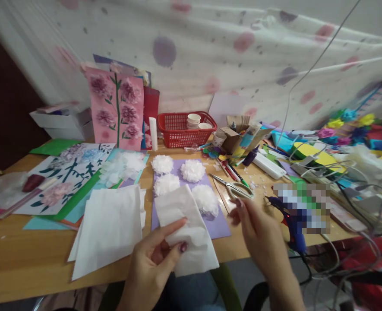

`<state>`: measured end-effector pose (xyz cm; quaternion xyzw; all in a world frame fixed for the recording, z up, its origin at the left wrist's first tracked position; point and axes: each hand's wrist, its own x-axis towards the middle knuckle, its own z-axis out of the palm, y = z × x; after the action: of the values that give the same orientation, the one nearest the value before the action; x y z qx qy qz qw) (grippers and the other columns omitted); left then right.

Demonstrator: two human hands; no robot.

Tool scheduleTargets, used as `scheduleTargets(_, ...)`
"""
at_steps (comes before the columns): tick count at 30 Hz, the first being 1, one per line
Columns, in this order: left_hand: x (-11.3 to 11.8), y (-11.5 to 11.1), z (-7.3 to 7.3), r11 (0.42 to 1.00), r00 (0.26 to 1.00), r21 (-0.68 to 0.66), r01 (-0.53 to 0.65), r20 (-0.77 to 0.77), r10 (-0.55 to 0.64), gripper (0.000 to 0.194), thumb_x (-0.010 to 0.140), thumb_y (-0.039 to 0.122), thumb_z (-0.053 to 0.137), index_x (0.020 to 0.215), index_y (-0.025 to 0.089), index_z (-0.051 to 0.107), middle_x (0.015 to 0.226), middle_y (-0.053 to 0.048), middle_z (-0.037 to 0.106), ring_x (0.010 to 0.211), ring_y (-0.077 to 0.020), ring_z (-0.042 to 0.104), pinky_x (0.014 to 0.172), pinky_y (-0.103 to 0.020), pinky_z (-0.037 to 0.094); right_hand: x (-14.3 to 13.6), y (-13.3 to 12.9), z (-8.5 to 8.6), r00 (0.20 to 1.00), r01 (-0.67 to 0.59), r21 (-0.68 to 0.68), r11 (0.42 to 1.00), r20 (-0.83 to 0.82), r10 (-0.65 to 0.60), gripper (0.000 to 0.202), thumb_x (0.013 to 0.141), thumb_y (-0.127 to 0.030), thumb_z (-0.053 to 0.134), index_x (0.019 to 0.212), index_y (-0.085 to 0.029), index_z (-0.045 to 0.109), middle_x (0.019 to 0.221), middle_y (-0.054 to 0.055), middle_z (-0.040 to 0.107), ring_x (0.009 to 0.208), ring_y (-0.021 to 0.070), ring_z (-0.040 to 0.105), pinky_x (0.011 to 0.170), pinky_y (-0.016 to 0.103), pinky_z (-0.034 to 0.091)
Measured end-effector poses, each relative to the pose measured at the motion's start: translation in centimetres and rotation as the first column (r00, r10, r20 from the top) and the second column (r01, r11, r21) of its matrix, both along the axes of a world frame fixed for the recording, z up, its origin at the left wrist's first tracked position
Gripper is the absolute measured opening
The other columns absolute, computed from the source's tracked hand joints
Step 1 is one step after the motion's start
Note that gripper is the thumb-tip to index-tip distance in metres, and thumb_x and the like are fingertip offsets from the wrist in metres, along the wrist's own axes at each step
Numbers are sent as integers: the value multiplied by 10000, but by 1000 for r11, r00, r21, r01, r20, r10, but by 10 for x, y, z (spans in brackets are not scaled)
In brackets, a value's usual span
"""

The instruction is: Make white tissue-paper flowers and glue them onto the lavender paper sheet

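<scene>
One creased white rectangle of thin paper is pinched in the left hand, over a flat purple card at its near edge — light, soft, tearable, I'd judge remotely, best held by its edges. The right hand has fingers curled — pinching anything, I can't tell.

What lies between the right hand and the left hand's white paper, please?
The head view shows a fluffy white flower, a purple paper sheet and brown wooden tabletop there.
</scene>
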<state>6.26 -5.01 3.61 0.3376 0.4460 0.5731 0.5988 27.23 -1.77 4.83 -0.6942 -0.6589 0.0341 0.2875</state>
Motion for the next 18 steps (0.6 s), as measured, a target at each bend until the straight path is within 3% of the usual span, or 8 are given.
scheduleTargets(1,-1,0,2,999,998,7,-54,14,54,299,667,273,880,959,239,827,946,-64,820,827,-187,765,741,-172,598,13,15,3,974,46,-123,991,226,-17,322,1038,-232,322,1106,-162,628,913,74,734,810,187,700,691,256,497)
scheduleTargets(3,-1,1,7,990,989,20,-142,48,141,337,629,289,909,953,243,826,983,-61,819,844,-187,770,741,-157,597,34,43,7,943,81,-196,977,334,-11,299,987,-105,369,1107,-123,643,1114,153,704,978,242,679,809,315,490)
scheduleTargets(5,-1,1,10,980,977,16,-200,74,198,376,604,302,925,962,247,822,1047,-62,811,881,-194,771,739,-147,599,46,66,6,916,102,-281,954,401,20,244,951,-58,438,992,-105,674,1023,153,714,935,248,680,805,341,498)
scheduleTargets(8,-1,0,11,968,964,11,-250,94,248,413,580,304,938,970,242,819,1083,-63,803,899,-194,768,739,-139,599,50,84,2,886,142,-344,928,462,36,117,966,-161,560,967,-117,668,973,79,703,927,212,672,830,380,536)
scheduleTargets(13,-7,0,7,953,947,15,-304,111,301,455,594,305,935,1027,252,804,1089,-36,802,908,-168,756,783,-129,585,50,83,-1,907,132,-366,921,419,36,195,958,-322,627,989,-133,662,1022,57,687,948,195,663,877,411,546)
scheduleTargets(18,-7,7,8,941,932,-14,-339,130,338,558,618,299,921,1151,285,756,1176,-15,768,1017,-176,721,833,-124,561,59,69,4,974,135,-316,939,215,-67,105,958,-171,535,899,-118,604,858,103,669,835,227,655,796,383,506)
